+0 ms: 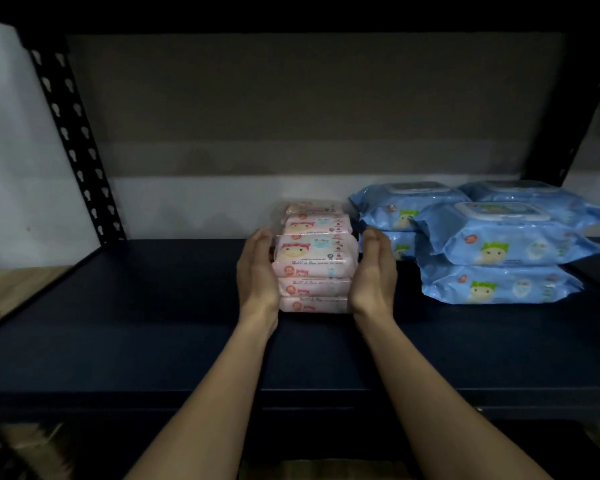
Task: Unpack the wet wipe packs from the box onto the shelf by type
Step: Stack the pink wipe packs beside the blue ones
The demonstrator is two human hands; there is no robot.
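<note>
I have both my hands on the pink wet wipe packs (312,261), which sit on the dark shelf (153,306), near the middle and just left of the blue wet wipe packs (492,244). My left hand (258,271) is flat against the left side of the pink packs and my right hand (374,271) is flat against the right side. My fingers (262,242) are nearly straight, only a little bent, and they press in on the packs from both sides like two bookends. The pink packs are small and soft, I think, like little squishy pillows full of damp cloths, so they are not very heavy but they can bulge if I squeeze hard. The wrap looks shiny, so it may be slippery, and the packs could slide off each other. That is why the best place to hold them is the two short ends, both at once, with my palms flat. The packs are piled one on top of another, with more packs behind. Each pack lies flat with its long side going left to right across the shelf, and the picture of the little face looks toward me. The blue packs are bigger and lie the same way, in piles of two, with lids on top. I cannot see the box from here.
</note>
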